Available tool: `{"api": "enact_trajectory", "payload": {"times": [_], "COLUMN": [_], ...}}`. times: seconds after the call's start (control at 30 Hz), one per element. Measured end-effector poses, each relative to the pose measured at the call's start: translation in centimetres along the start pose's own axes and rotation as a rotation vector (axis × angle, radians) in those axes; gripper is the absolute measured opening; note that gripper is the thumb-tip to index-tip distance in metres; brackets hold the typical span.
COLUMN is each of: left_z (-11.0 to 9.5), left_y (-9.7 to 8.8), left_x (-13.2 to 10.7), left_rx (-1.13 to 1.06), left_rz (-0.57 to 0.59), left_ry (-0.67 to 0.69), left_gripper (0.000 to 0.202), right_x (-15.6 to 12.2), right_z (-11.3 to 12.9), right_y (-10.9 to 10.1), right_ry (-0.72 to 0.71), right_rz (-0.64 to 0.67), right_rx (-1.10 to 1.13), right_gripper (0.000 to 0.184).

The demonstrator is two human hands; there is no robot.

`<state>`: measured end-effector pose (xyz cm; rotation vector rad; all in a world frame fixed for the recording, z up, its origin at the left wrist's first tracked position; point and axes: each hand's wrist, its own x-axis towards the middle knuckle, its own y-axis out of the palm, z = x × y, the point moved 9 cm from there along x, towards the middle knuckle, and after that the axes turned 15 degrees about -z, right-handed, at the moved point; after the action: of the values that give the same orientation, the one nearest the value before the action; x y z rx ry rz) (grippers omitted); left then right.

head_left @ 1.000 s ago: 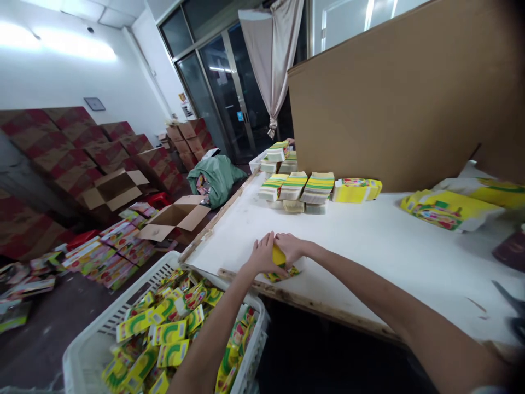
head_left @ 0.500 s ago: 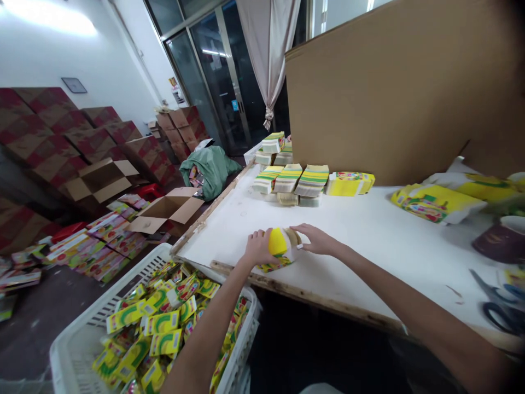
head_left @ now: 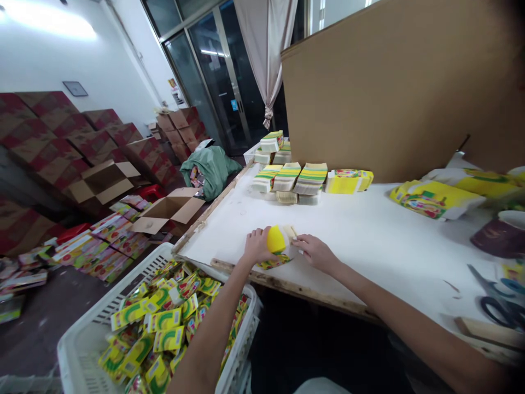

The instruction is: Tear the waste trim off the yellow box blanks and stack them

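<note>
A small yellow-and-white printed carton [head_left: 277, 241] lies near the front edge of the white table [head_left: 353, 230]. My left hand [head_left: 258, 246] is wrapped round its left end. At the other end, the fingers of my right hand [head_left: 316, 251] are pinched together at the pale end flap, which they partly cover. Just below and to the left stands a white plastic basket [head_left: 77, 347] with many small yellow-and-green packets [head_left: 168, 320] heaped in it.
Stacks of flat yellow-green cartons [head_left: 310, 178] and a yellow carton [head_left: 348, 181] stand along a tall cardboard sheet [head_left: 394, 93]. At right are more flat cartons [head_left: 435, 200], a dark cup [head_left: 498, 238] and scissors [head_left: 496, 306]. Open cardboard boxes [head_left: 170, 210] are on the floor at left.
My right hand has drawn back slightly and lower, its fingers now closed in a pinch at the carton's end. My left hand keeps its hold. The view has shifted a little.
</note>
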<state>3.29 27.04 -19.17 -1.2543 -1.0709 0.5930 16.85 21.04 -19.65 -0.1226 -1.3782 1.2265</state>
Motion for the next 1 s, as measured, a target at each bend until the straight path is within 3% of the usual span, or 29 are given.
{"api": "enact_trajectory", "payload": {"times": [0.23, 0.53, 1.0], "left_z": [0.0, 0.0, 0.0], "left_y": [-0.1, -0.1, -0.2], "left_x": [0.0, 0.1, 0.1], "left_rx": [0.017, 0.030, 0.030], "left_rz": [0.017, 0.014, 0.012], "left_ry": [-0.010, -0.025, -0.030], "left_gripper": [0.107, 0.107, 0.106], "right_x": [-0.7, 0.4, 0.6], "right_z": [0.4, 0.8, -0.5], "right_y": [0.2, 0.0, 0.8], "right_ry": [0.011, 0.108, 0.206], "right_rz": [-0.039, -0.039, 0.001], "right_rx": [-0.082, -0.124, -0.043], "right_gripper": [0.031, 0.014, 0.015]}}
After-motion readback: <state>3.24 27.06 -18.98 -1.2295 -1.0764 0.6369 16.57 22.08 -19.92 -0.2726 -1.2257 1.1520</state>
